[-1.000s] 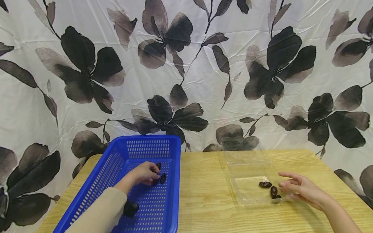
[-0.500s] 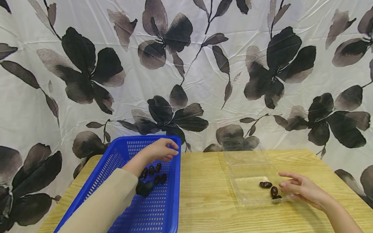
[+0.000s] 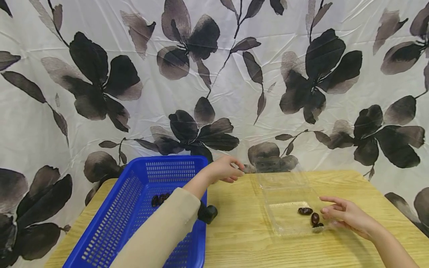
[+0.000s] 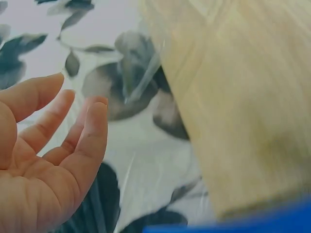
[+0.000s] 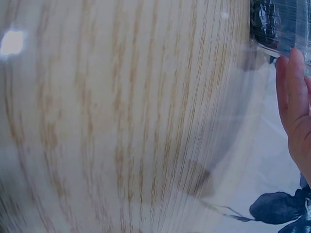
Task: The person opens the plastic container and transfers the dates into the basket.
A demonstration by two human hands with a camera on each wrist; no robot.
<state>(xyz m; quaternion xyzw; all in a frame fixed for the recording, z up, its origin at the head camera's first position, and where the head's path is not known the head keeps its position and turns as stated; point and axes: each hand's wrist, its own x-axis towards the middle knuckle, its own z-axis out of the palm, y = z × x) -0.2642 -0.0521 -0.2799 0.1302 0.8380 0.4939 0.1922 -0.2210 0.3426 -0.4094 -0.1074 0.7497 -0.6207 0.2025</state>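
Observation:
My left hand hangs over the table just past the right rim of the blue basket. Its fingers are loosely bent and hold nothing, as the left wrist view also shows. In the basket lie several dark brown dates, partly hidden by the left sleeve. My right hand is at the right side of a clear plastic clamshell box, its fairly straight fingers touching or close to the wall. Glossy dates lie in the near right part of the box, whose lid is raised at the back.
A wooden table bears both containers, with a gap of bare wood between them. A floral cloth hangs behind the table's back edge. The black wrist camera on the left arm sits by the basket's right rim.
My left hand has risen from the dates in the basket and moved right over its rim, leaving the dates in a group. My right hand and the box stay put.

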